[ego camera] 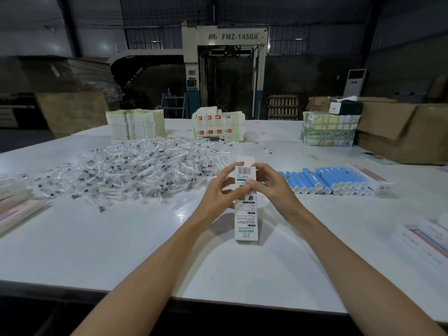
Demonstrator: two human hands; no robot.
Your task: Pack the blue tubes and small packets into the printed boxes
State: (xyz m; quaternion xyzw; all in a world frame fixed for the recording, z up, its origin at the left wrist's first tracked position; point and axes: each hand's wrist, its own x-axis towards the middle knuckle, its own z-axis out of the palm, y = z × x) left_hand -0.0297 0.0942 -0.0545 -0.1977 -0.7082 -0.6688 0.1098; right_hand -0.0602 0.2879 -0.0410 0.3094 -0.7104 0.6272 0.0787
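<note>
A long white printed box [246, 220] stands tilted on the white table [145, 251], its barcode end up and its top flap open. My left hand [221, 190] grips its left side near the top. My right hand [271, 184] holds its right side, thumb pressed across the front. A row of blue tubes [329, 180] with white caps lies to the right. A large heap of small clear packets [135, 168] covers the table to the left.
Flat printed boxes lie at the left edge [17, 209] and right edge [429, 238]. Stacks of folded cartons [137, 124], [218, 127] and a wrapped bundle [328, 129] stand at the back. A big cardboard box [407, 132] sits far right.
</note>
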